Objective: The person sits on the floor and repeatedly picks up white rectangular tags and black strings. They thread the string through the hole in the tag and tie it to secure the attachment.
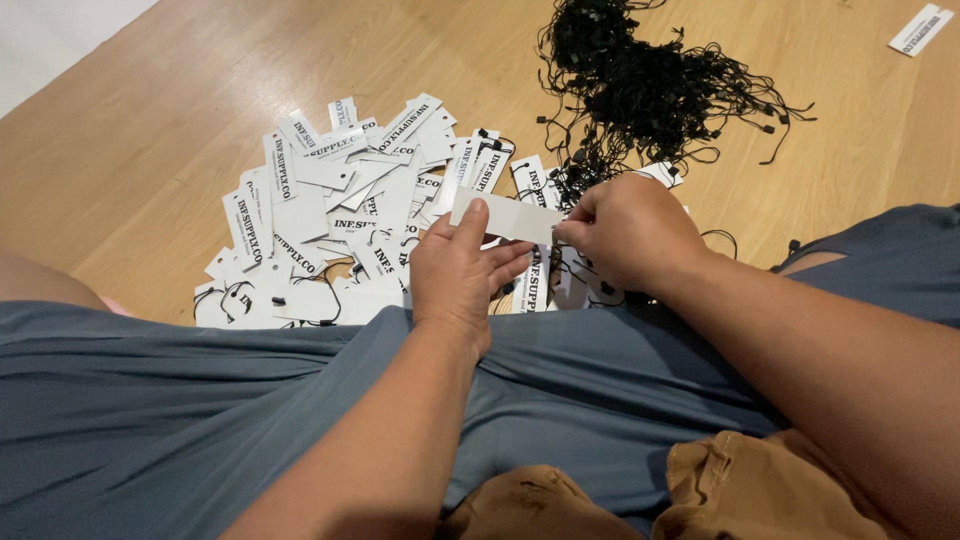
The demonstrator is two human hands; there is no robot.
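The person sits on the wooden floor [150, 130] with a white tag [505, 217] held up between both hands, above the pile of tags [330, 220] spread in front of the knees. The left hand [462, 272] pinches the tag's left end, thumb on top and fingers curled beneath, palm turned inward. The right hand [630, 230] closes its fingertips at the tag's right end, knuckles up and wrist bent down; whether a cord is pinched there I cannot tell. It looks like the threading step: a cord going through the tag's end, which calls for a steady tag and a fine pinch. The tangle of black cords [640, 85] lies just beyond the right hand.
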